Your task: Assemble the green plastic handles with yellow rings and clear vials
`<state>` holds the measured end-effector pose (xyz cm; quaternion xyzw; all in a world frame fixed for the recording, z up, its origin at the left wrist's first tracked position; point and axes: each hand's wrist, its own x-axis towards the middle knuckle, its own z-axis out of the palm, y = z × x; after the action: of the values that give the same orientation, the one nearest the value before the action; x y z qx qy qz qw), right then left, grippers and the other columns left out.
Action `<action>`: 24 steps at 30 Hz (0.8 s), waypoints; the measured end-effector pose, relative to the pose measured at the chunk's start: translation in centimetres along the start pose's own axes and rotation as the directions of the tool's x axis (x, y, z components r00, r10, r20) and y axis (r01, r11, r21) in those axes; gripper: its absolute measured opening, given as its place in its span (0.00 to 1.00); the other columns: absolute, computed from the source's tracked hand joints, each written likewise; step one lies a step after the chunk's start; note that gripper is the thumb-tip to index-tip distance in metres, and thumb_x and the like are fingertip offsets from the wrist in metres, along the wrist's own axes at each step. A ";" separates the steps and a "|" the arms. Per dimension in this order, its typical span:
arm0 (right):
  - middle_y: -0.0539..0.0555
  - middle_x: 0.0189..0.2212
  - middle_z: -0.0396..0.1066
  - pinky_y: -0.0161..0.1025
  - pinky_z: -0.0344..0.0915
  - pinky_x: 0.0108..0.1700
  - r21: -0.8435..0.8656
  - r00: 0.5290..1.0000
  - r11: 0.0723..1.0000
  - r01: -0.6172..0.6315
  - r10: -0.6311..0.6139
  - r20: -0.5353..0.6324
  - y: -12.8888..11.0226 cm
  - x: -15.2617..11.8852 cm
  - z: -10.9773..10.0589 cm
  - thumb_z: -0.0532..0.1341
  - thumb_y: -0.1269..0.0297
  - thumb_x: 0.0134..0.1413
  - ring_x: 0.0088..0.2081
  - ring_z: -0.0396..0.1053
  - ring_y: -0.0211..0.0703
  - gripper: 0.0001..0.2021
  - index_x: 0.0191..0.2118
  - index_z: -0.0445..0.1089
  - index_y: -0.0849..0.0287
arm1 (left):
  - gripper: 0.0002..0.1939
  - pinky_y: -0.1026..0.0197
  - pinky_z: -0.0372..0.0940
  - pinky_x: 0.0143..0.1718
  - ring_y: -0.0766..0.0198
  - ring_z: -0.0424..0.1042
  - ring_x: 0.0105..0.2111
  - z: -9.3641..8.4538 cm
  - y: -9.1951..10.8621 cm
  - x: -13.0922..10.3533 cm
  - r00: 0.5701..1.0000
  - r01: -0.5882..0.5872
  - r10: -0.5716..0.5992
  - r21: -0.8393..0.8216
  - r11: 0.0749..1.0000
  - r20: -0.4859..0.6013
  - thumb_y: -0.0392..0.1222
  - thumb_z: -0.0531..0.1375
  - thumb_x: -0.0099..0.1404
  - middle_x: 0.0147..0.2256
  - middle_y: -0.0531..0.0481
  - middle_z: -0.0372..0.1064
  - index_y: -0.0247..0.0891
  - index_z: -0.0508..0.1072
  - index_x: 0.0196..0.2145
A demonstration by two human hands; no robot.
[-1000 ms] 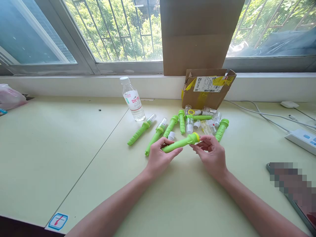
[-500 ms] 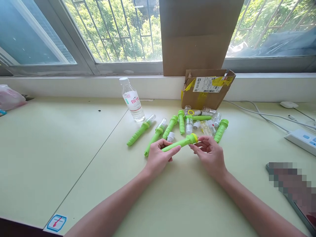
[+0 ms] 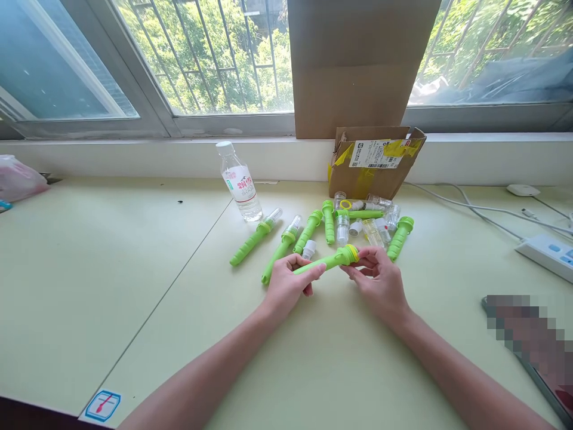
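Observation:
My left hand (image 3: 289,280) is closed round the lower part of a green tube (image 3: 333,260), which points to the right and slightly up. A yellow ring (image 3: 355,253) sits at the tube's wide right end. The bent fingers of my right hand (image 3: 378,276) are at that ring, touching its edge. Just beyond my left fingers lies a white cap (image 3: 308,249). Green tubes with clear tops (image 3: 256,237) lie to the left, and clear plastic caps (image 3: 342,227) are grouped behind my hands.
An open cardboard box (image 3: 371,179) stands at the back by the window. A water bottle (image 3: 242,185) is at the back left. To the right are a power strip (image 3: 546,254), white cables (image 3: 474,209) and a phone (image 3: 528,352).
My right hand has shifted very slightly left and its fingers have closed in at the yellow ring. My left hand and the green tube are almost unmoved.

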<state>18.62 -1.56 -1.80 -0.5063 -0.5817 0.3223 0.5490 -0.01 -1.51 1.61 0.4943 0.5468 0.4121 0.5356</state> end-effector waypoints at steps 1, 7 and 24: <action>0.55 0.38 0.74 0.42 0.75 0.29 -0.003 1.000 1.000 0.000 0.000 -0.002 0.0 0.0 0.0 0.68 0.55 0.47 0.33 0.76 0.46 0.17 0.36 0.60 0.55 | 0.18 0.67 0.58 0.21 0.72 0.62 0.16 0.0 0.0 0.0 1.000 0.000 0.000 0.003 1.000 0.002 0.53 0.67 0.52 0.20 0.56 0.67 0.38 0.67 0.24; 0.54 0.35 0.75 0.42 0.75 0.29 -0.027 1.000 1.000 0.005 -0.006 -0.027 -0.1 -0.1 -0.1 0.68 0.53 0.46 0.32 0.76 0.47 0.17 0.35 0.62 0.55 | 0.17 0.67 0.57 0.20 0.72 0.62 0.15 0.0 0.1 0.0 1.000 0.007 -0.007 0.002 1.000 -0.001 0.52 0.68 0.51 0.19 0.56 0.67 0.38 0.67 0.23; 0.51 0.34 0.75 0.41 0.75 0.31 -0.059 0.990 0.994 0.090 -0.095 -0.102 -0.6 -0.4 0.0 0.68 0.59 0.47 0.28 0.74 0.41 0.12 0.33 0.65 0.55 | 0.18 0.67 0.57 0.21 0.73 0.62 0.16 -0.3 -0.5 0.5 0.998 0.016 -0.011 -0.076 0.997 0.061 0.52 0.67 0.52 0.24 0.54 0.70 0.38 0.66 0.25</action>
<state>18.41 -2.09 -1.38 -0.5097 -0.5836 0.2537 0.5790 -0.38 -1.13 1.08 0.4822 0.5174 0.4138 0.5732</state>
